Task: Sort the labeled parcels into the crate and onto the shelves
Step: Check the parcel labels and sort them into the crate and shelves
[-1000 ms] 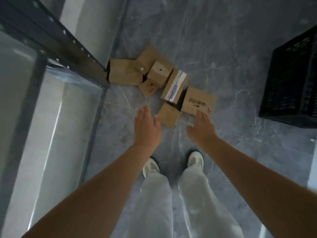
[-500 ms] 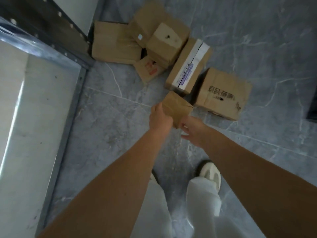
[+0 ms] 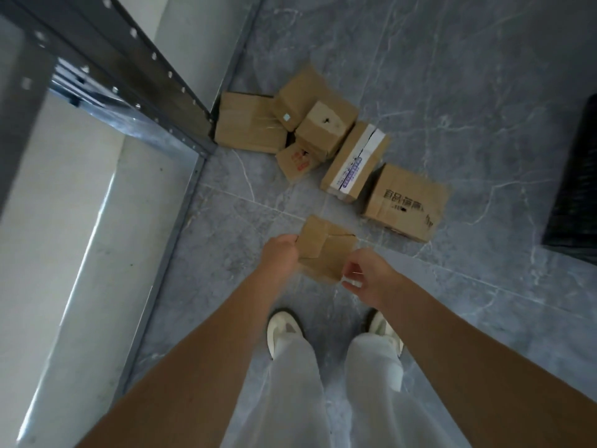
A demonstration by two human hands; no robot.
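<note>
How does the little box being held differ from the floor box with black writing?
The small box is held between left hand and right hand; the printed box lies on the floor. The small box looks plain; the printed box is larger, with black characters. Both are brown cardboard.

Grey marbled floor (image 3: 452, 76), pale wall (image 3: 193, 37)

Floor (image 3: 484, 92) lies open right of the parcel pile (image 3: 323, 130); shelf frame (image 3: 135, 76) blocks its left, black crate (image 3: 575, 189) stands farther right.
</note>
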